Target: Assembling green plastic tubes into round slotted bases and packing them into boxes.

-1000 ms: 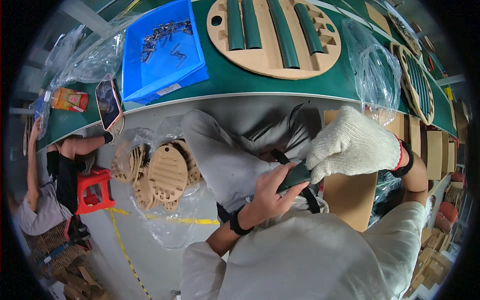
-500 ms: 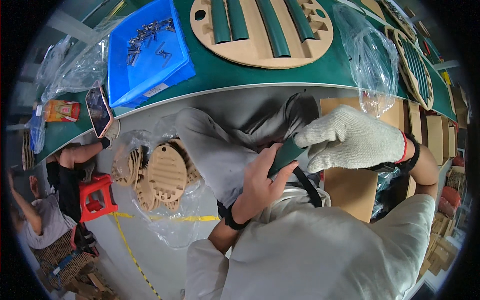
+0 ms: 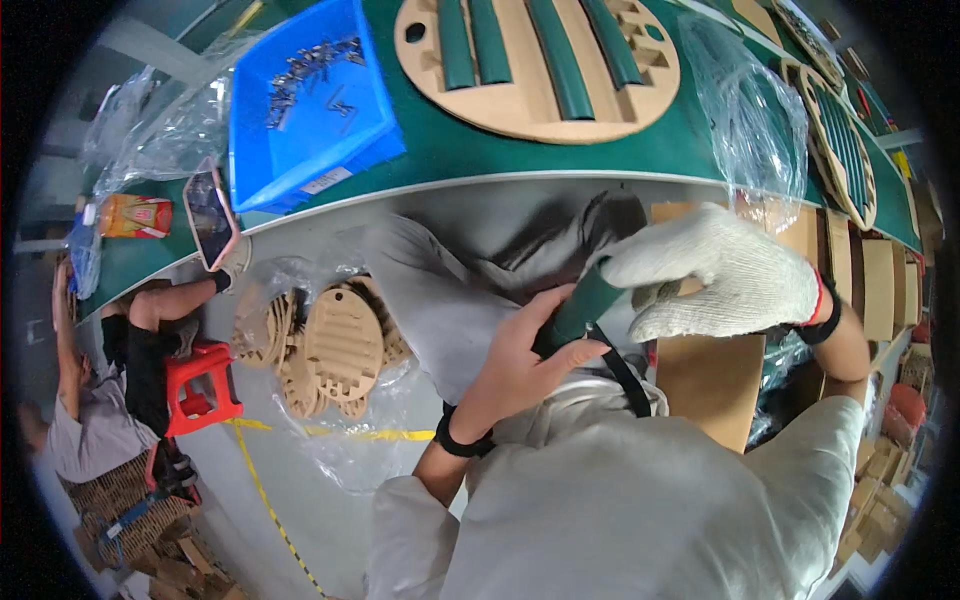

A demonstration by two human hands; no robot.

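Observation:
My left hand (image 3: pixel 520 365), bare with a black wristband, is closed around a dark green tube (image 3: pixel 582 312) above my lap. The tube stands tilted, its upper end toward my right hand. My right hand (image 3: pixel 725 275) wears a whitish knitted glove with a red cuff edge. Its fingers are parted, with a gap between the upper and lower ones. The upper fingertips are at the tube's top rim, and the lower ones lie just right of the tube. Whether anything small sits inside the tube is hidden.
A round tan board (image 3: pixel 540 122) with green strips in its grooves lies on the green table (image 3: pixel 450 158). Left of it is a blue bin (image 3: pixel 310 150) with metal parts, then a phone (image 3: pixel 212 222). Grooved tan boards (image 3: pixel 345 340) lie on the floor. A person sits near a red stool (image 3: pixel 200 385).
The tube has tilted more upright, showing its top end. My right hand's fingers have spread apart at the rim. The whole view has shifted slightly, and the seated person's arm has moved.

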